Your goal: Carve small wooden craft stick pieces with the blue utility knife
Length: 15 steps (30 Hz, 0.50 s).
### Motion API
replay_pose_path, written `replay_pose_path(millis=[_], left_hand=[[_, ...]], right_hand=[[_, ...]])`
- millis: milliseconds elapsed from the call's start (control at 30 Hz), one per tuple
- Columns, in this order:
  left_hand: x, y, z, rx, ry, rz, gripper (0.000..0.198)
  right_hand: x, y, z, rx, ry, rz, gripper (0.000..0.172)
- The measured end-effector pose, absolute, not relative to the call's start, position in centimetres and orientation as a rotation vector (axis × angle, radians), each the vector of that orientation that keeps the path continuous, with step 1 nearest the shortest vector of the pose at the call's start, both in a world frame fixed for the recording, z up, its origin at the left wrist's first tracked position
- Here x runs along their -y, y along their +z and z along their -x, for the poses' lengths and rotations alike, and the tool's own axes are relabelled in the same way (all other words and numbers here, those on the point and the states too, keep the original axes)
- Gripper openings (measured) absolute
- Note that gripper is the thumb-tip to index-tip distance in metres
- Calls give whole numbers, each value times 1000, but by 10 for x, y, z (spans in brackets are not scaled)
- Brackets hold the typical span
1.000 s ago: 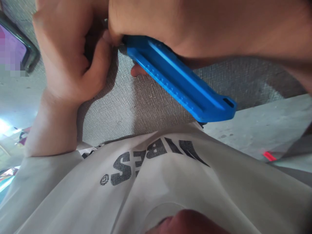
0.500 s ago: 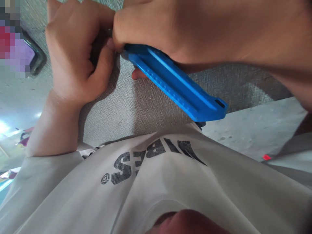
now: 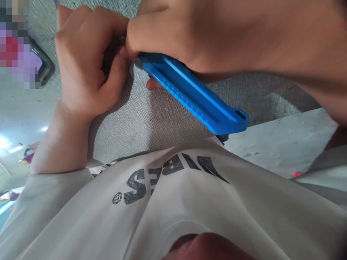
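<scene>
My right hand (image 3: 230, 39) is closed round the front end of a long blue plastic utility knife (image 3: 197, 97), whose tail slants down to the right above my chest. My left hand (image 3: 86, 61) is curled into a loose fist right at the knife's tip, thumb pressed toward the fingers; whatever it pinches is hidden inside the fingers. Both hands hover close over a grey woven-textured sheet (image 3: 151, 119) lying on the surface. A fingertip of my right hand shows under the knife.
A phone (image 3: 40, 65) with a lit screen lies at the upper left on the sheet. My white printed shirt (image 3: 173, 202) fills the lower half. A pale grey surface (image 3: 282, 144) and a small red item (image 3: 296, 174) are at the right.
The view shifted slightly: both hands and the knife sit a little lower and further right in frame, and the knife's tail has drawn in to the left. The grips look unchanged.
</scene>
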State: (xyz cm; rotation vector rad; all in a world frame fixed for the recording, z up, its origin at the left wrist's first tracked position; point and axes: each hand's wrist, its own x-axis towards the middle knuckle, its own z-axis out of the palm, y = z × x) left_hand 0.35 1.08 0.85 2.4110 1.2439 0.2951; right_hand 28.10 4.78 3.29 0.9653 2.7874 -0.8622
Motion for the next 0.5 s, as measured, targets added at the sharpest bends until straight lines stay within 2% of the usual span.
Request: replay_pose_path(millis=[67, 100, 200, 333, 400, 500], left_hand=[[-10, 8, -3, -1255, 277, -2392, 96], [-10, 8, -3, -1252, 278, -2389, 95], [-10, 5, 0, -1223, 311, -2436, 80], [-9, 4, 3, -1193, 340, -2501, 68], [-9, 4, 4, -1195, 334, -2503, 70], [-10, 4, 4, -1194, 309, -2502, 72]], right_hand=[[-49, 28, -284, -2736, -1368, -900, 70], [-50, 26, -285, -2708, -1487, -871, 69], [-51, 20, -286, -2712, -1535, -909, 54], [-50, 22, -283, -2548, -1821, -1075, 28], [-50, 21, -283, -2629, -1743, -1035, 28], [-53, 17, -285, -2721, -1647, -839, 37]])
